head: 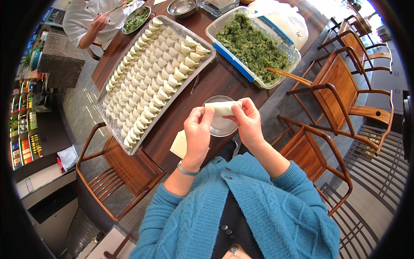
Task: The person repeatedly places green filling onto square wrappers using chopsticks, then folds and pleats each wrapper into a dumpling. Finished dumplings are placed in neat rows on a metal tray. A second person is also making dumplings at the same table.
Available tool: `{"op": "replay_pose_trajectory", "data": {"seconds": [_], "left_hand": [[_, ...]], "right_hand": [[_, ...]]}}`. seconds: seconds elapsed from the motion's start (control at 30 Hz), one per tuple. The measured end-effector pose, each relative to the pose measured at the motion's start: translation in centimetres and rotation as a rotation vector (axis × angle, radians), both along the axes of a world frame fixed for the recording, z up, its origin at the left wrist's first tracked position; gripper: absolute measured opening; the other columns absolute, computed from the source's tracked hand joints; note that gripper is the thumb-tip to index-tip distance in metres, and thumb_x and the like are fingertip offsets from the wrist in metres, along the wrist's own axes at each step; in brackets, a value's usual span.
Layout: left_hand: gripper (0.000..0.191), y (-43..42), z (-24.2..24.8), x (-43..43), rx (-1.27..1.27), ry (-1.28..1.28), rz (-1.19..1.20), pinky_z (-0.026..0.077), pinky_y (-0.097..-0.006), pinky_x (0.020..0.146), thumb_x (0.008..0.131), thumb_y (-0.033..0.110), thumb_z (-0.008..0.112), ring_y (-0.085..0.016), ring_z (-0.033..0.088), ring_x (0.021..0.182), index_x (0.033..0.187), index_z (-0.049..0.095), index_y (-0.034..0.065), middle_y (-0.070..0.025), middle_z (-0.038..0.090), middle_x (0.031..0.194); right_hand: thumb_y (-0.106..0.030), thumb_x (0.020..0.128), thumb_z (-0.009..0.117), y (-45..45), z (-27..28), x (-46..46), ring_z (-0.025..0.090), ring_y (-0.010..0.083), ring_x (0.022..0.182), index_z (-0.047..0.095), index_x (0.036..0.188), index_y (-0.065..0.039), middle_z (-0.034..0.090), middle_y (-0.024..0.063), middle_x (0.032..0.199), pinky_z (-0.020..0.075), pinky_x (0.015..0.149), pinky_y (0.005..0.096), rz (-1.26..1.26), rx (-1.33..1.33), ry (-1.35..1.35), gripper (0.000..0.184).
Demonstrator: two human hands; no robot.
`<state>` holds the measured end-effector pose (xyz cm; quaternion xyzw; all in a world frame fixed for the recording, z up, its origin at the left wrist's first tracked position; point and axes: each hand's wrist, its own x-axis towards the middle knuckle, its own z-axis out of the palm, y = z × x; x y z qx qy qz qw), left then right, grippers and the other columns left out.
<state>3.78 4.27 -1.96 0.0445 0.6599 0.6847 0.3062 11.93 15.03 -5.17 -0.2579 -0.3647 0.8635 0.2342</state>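
Between my two hands I hold a folded dough wrapper [223,108], level above the table edge. My left hand [199,124] pinches its left end between thumb and fingers. The other end is gripped by my right hand [248,119]. Just beneath it lies a round dish [221,127], partly hidden by the wrapper and hands. A stack of square dough wrappers [179,145] sits by my left wrist. Farther left, a large tray [173,104] bears many rows of folded dumplings [148,111]; clear film seems to cover the middle rows.
A plastic tub [237,66] of chopped green filling [250,42] stands at the back right, with chopsticks [288,75] leaning out. Beyond the tray, a person's hand [99,22] holds chopsticks near a dish of greens [137,20]. Wooden chairs [336,94] flank the table [223,81].
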Motion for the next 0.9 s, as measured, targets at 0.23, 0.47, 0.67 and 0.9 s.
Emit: {"op": "replay_pose_trajectory", "data": {"seconds": [0.23, 0.47, 0.67, 0.9], "left_hand": [[0.024, -0.6, -1.4, 0.2, -0.016, 0.404, 0.057, 0.041, -0.0221, 0.076, 0.084, 0.01, 0.068, -0.009, 0.049, 0.082, 0.102, 0.056, 0.0008, -0.0008, 0.053, 0.093], [0.028, -0.8, -1.3, -1.1, 0.239, -0.046, -0.069, 0.041, -0.0254, 0.088, 0.087, 0.012, 0.065, -0.011, 0.053, 0.093, 0.11, 0.055, -0.0001, -0.0041, 0.058, 0.1], [0.013, -0.5, -1.6, -0.4, 0.172, -0.021, 0.045, 0.047, -0.0239, 0.074, 0.088, 0.009, 0.063, -0.009, 0.057, 0.08, 0.096, 0.06, -0.0001, -0.0041, 0.062, 0.088], [0.006, 0.1, -1.9, -0.2, -0.124, 0.306, 0.106, 0.046, -0.025, 0.06, 0.087, 0.006, 0.062, -0.01, 0.056, 0.07, 0.088, 0.06, 0.0006, -0.0029, 0.059, 0.083]], "right_hand": [[-0.012, 0.094, 0.053, -0.3, 0.1, -0.1, 0.06, 0.0154, 0.091, 0.048, 0.095, -0.006, 0.058, 0.0054, 0.096, 0.0547, 0.08, 0.0336, 0.007, -0.045, -0.015, 0.008], [-0.013, 0.094, 0.053, -0.2, 0.2, -0.2, 0.061, 0.017, 0.091, 0.049, 0.093, -0.005, 0.059, 0.0071, 0.096, 0.0548, 0.081, 0.0352, 0.022, -0.101, -0.025, 0.009], [-0.014, 0.093, 0.057, -0.9, -0.3, -0.3, 0.058, 0.0118, 0.082, 0.05, 0.091, -0.005, 0.058, 0.0042, 0.09, 0.0518, 0.072, 0.0271, -0.009, -0.024, -0.145, 0.012], [-0.002, 0.085, 0.063, -1.4, 0.1, -1.1, 0.053, 0.0128, 0.066, 0.054, 0.088, -0.002, 0.055, 0.0038, 0.079, 0.0451, 0.06, 0.0249, -0.136, 0.757, -0.304, 0.009]]}}
